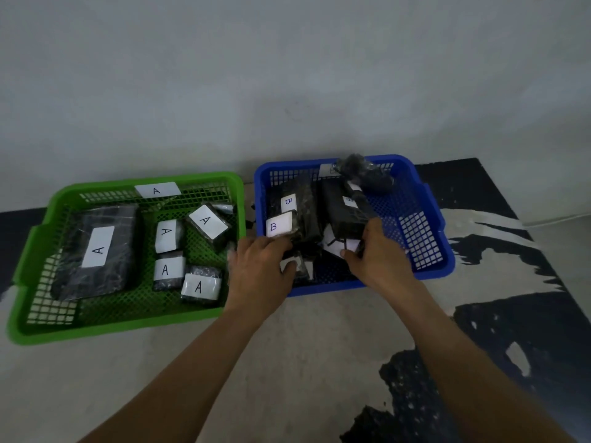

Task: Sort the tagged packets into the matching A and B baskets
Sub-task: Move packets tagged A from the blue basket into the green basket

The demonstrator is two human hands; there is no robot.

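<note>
Left hand [260, 262] curls round a small packet [295, 266]; right hand [372, 251] grips a white-tagged packet [335, 246]. Both packets lie in the blue basket [428, 251], near the B-tagged packets [279, 225]. Adjacent green basket [28, 251], labelled A, holds A-tagged packets [97, 247]. Pale floor [303, 346] with black patches; grey wall [287, 75].

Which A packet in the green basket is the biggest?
The flat black packet along the green basket's left side; the other A packets are far smaller, clustered to its right.
</note>
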